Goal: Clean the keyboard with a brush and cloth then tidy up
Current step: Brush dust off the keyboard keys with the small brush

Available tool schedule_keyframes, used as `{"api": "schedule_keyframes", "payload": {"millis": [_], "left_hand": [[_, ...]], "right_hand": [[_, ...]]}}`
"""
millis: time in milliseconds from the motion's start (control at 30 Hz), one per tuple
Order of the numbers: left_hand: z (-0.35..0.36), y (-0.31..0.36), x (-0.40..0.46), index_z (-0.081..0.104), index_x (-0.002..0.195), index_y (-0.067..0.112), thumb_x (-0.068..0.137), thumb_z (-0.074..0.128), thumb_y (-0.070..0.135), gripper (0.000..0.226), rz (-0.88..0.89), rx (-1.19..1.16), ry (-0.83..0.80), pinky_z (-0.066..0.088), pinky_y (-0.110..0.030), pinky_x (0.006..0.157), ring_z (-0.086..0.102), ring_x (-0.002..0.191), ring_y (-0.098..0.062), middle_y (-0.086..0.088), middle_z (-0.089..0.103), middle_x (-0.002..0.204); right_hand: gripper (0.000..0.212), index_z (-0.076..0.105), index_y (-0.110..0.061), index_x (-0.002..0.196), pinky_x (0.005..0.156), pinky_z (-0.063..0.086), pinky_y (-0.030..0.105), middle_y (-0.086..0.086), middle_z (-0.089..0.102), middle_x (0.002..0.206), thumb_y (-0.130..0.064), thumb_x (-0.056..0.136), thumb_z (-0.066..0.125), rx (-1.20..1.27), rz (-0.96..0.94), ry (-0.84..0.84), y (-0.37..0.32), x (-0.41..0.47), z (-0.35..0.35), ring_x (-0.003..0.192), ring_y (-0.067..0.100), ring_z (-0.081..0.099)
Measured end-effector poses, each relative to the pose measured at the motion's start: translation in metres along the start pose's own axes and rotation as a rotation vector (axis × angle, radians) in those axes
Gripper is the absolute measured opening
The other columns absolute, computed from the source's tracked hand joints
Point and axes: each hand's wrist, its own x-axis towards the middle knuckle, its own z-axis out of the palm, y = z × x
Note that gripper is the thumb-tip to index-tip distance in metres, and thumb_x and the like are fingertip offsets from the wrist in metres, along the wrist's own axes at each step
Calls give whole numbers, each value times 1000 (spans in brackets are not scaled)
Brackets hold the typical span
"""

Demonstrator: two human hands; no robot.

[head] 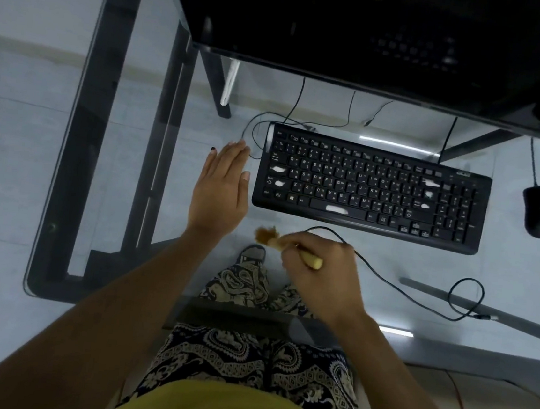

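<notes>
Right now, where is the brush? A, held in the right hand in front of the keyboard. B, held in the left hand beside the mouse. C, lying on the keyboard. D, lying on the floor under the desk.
A: the right hand is closed around the brush, bristles pointing left, just short of the keyboard, while the left hand lies flat and empty on the glass desk.

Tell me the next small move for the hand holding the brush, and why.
Probably carry the brush in the right hand forward onto the keyboard and sweep the nearest white patch on the spacebar; the bristles hang short of the keys, and several white smudges show.
</notes>
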Motion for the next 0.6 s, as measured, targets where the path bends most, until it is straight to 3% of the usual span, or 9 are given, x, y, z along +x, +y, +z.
{"api": "schedule_keyframes", "payload": {"millis": [100,200,333,400,467,600], "left_hand": [[1,0,0,45,139,2,100,34,14,42,4,11,16,24,-44,118,37,138,-25,-14,46,144],[1,0,-1,44,139,2,97,36,6,43,10,19,13,25,-46,117,37,138,-26,-14,46,144],[0,0,-1,43,139,0,90,31,4,50,19,43,-1,24,-46,118,36,139,-28,-16,46,144],[-1,1,-1,43,139,-1,89,30,3,52,16,36,2,23,-45,118,36,139,-28,-16,45,144],[-1,2,-2,43,139,-1,88,36,-4,52,11,29,4,23,-45,118,36,139,-27,-16,45,145],[-2,1,-1,43,140,0,92,32,3,49,15,33,-12,22,-44,119,36,139,-26,-15,45,145]], "right_hand": [[29,75,-21,101,51,33,9,-25,56,62,-27,85,52,26,-22,106,-1,4,-1,47,0,49],[33,76,-27,94,52,32,13,-20,56,57,-38,80,47,-32,-23,-1,-7,13,3,45,1,48],[31,74,-22,106,55,38,9,-12,69,75,-28,86,51,-45,-149,51,-21,28,9,54,-8,49],[33,75,-25,99,56,46,21,-6,72,76,-36,84,47,-141,-140,-4,-23,33,12,58,3,57],[40,74,-25,87,55,40,22,-5,70,68,-44,78,40,-195,-89,-37,-21,32,12,54,13,57],[33,75,-23,96,53,38,15,-12,68,72,-36,84,47,-115,-143,-5,-21,27,8,52,-1,49]]}}
